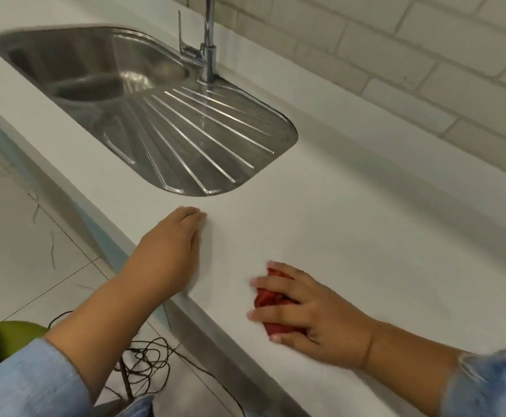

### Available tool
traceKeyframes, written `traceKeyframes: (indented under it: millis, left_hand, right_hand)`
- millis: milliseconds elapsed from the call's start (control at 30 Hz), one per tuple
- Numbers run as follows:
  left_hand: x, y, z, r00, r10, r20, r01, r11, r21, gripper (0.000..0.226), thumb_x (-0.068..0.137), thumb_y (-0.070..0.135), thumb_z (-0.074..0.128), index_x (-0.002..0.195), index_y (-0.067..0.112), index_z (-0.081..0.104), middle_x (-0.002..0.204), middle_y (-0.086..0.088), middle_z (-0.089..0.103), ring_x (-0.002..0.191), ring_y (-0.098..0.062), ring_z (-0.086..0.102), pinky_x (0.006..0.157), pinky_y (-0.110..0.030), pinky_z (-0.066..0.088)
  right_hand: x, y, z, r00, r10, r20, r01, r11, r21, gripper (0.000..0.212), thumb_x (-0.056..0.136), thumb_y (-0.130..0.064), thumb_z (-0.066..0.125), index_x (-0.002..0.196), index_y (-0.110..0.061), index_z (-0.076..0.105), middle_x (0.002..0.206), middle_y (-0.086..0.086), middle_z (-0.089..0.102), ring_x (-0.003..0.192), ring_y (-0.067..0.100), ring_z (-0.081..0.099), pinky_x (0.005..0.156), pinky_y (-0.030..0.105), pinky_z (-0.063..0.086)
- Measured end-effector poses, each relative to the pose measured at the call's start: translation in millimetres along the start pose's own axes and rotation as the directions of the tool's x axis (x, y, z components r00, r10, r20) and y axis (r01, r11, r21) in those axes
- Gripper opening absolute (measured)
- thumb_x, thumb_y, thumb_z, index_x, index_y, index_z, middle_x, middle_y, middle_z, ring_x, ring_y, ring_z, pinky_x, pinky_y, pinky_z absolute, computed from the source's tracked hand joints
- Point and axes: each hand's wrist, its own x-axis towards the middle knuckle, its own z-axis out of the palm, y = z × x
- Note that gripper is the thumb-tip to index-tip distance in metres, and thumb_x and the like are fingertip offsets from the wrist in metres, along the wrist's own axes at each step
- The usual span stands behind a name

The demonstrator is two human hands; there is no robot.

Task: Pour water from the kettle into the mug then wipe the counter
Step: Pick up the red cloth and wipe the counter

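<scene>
Two bare hands rest on the white counter (366,206), near its front edge. The right hand (309,308) presses down on a bunched red cloth (271,297), fingers spread and curled over it, grasping it against the surface. The left hand (170,251) lies flat and empty, palm down, fingers together, just to the left of the cloth and apart from it. Beyond the left hand, a steel sink (95,67) with a ribbed drainer (203,139) is set into the counter, a tap (208,43) standing at its far side. Neither kettle nor mug shows. Blue sleeves (29,383) cover both forearms.
</scene>
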Motion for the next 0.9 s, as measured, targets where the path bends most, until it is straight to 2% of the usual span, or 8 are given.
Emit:
traceKeyframes:
  millis: [133, 267, 400, 567, 667, 733, 833, 900]
  left_hand:
    - [2.4, -11.2, -10.5, 0.989, -0.129, -0.071, 0.135, 0.987, 0.082, 0.045, 0.096, 0.019, 0.033, 0.139, 0.011, 0.041, 0.151, -0.004, 0.034, 0.142, -0.025, 0.023, 0.114, -0.041, 0.025]
    - [5.5, -12.3, -13.4, 0.975, -0.224, 0.009, 0.217, 0.953, 0.213, 0.041, 0.096, 0.021, 0.032, 0.134, 0.007, 0.04, 0.145, -0.006, 0.035, 0.124, -0.023, 0.043, 0.093, -0.032, 0.04]
    - [15.4, -7.1, -19.3, 0.963, -0.258, 0.079, 0.217, 0.914, 0.342, 0.036, 0.094, 0.017, 0.035, 0.128, 0.007, 0.045, 0.138, -0.004, 0.038, 0.116, -0.02, 0.046, 0.086, -0.031, 0.042]
    - [14.8, -9.0, -15.6, 0.964, -0.252, 0.086, 0.203, 0.905, 0.374, 0.041, 0.096, 0.015, 0.031, 0.136, 0.006, 0.037, 0.147, -0.003, 0.032, 0.131, -0.02, 0.035, 0.097, -0.033, 0.042]
    - [12.1, -11.0, -17.5, 0.971, -0.231, 0.065, 0.197, 0.922, 0.334, 0.037, 0.098, 0.016, 0.028, 0.131, 0.007, 0.042, 0.143, -0.003, 0.037, 0.129, -0.02, 0.036, 0.095, -0.035, 0.042]
    - [12.7, -11.6, -18.0, 0.973, -0.221, 0.071, 0.186, 0.925, 0.331, 0.036, 0.098, 0.018, 0.026, 0.128, 0.007, 0.044, 0.139, -0.002, 0.04, 0.124, -0.02, 0.04, 0.089, -0.033, 0.041]
    - [14.5, -8.8, -16.9, 0.969, -0.233, 0.08, 0.195, 0.924, 0.328, 0.033, 0.097, 0.02, 0.029, 0.118, 0.005, 0.049, 0.125, -0.004, 0.045, 0.114, -0.022, 0.043, 0.08, -0.031, 0.037]
    - [17.2, -1.9, -13.0, 0.983, -0.174, 0.056, 0.148, 0.939, 0.309, 0.028, 0.094, 0.024, 0.035, 0.107, 0.005, 0.051, 0.112, -0.005, 0.049, 0.108, -0.023, 0.043, 0.079, -0.031, 0.038]
  right_hand:
    - [95.0, 29.9, -2.1, 0.999, 0.027, -0.028, -0.025, 0.998, 0.059, 0.033, 0.09, -0.029, 0.062, 0.123, -0.026, 0.065, 0.143, -0.004, 0.047, 0.14, 0.025, 0.028, 0.115, 0.032, 0.026]
    - [154.1, 57.9, -5.4, 0.996, 0.045, -0.079, -0.039, 0.996, 0.078, 0.03, 0.089, -0.027, 0.063, 0.118, -0.026, 0.068, 0.138, -0.003, 0.051, 0.129, 0.023, 0.039, 0.111, 0.028, 0.028]
    - [192.1, 74.2, -9.4, 0.969, 0.23, -0.089, -0.209, 0.958, 0.198, 0.024, 0.088, -0.022, 0.064, 0.111, -0.021, 0.071, 0.125, -0.006, 0.055, 0.117, 0.021, 0.051, 0.104, 0.031, 0.04]
    - [194.2, 68.8, -23.5, 0.903, 0.381, -0.196, -0.243, 0.832, 0.499, 0.018, 0.085, -0.008, 0.065, 0.101, -0.013, 0.073, 0.11, 0.0, 0.059, 0.085, 0.0, 0.06, 0.08, 0.003, 0.041]
    - [170.1, 72.7, -46.6, 0.786, 0.543, -0.296, -0.208, 0.683, 0.7, 0.017, 0.087, -0.016, 0.065, 0.101, -0.022, 0.072, 0.098, -0.004, 0.068, 0.073, -0.008, 0.059, 0.063, 0.005, 0.042]
    - [137.2, 85.9, -63.1, 0.682, 0.65, -0.337, -0.183, 0.597, 0.781, 0.016, 0.088, -0.02, 0.063, 0.097, -0.031, 0.072, 0.088, -0.009, 0.069, 0.07, -0.002, 0.058, 0.06, 0.01, 0.043]
    - [58.4, 114.3, -83.1, 0.482, 0.769, -0.421, -0.21, 0.568, 0.796, 0.017, 0.089, -0.022, 0.063, 0.089, -0.036, 0.072, 0.09, -0.007, 0.069, 0.072, 0.003, 0.06, 0.065, 0.015, 0.049]
    - [-7.9, 134.7, -91.1, 0.322, 0.814, -0.484, -0.35, 0.577, 0.738, 0.015, 0.088, -0.029, 0.063, 0.089, -0.041, 0.071, 0.092, -0.006, 0.069, 0.07, -0.002, 0.061, 0.062, 0.012, 0.05]
